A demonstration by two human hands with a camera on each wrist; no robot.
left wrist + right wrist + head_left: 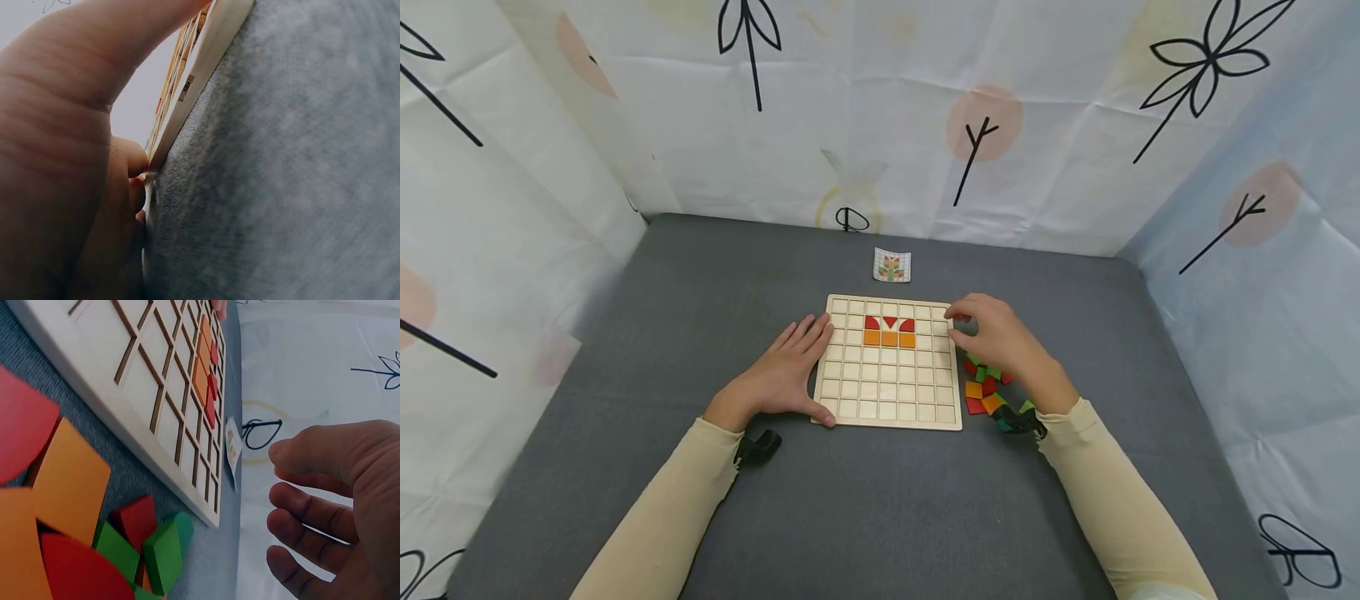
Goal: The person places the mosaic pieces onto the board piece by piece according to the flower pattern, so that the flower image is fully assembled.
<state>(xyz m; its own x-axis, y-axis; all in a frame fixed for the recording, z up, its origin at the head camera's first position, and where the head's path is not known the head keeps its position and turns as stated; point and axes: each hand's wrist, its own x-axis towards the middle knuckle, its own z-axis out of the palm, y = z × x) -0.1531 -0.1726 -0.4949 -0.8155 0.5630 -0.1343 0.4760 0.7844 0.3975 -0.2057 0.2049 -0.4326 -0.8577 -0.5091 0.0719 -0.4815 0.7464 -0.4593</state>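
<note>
A wooden grid board (pixel 887 392) lies flat on the grey table. Near its top middle, three orange squares (pixel 889 339) form a row; directly above them sit two red rounded pieces (pixel 907 325) and a small red triangle (pixel 890 322). My left hand (pixel 786 371) rests along the board's left edge, fingers spread, thumb at the lower left corner. Over the upper right edge hovers my right hand (pixel 1000 337), its fingers loosely bent. Nothing shows between those fingers in the right wrist view. Loose red, orange and green pieces (pixel 69 475) lie beside the board, below that hand.
A small printed card (pixel 892 265) with a coloured grid picture lies behind the board. Grey cloth covers the table (pixel 865 517). White patterned curtains (pixel 887 125) hang behind it and along both sides.
</note>
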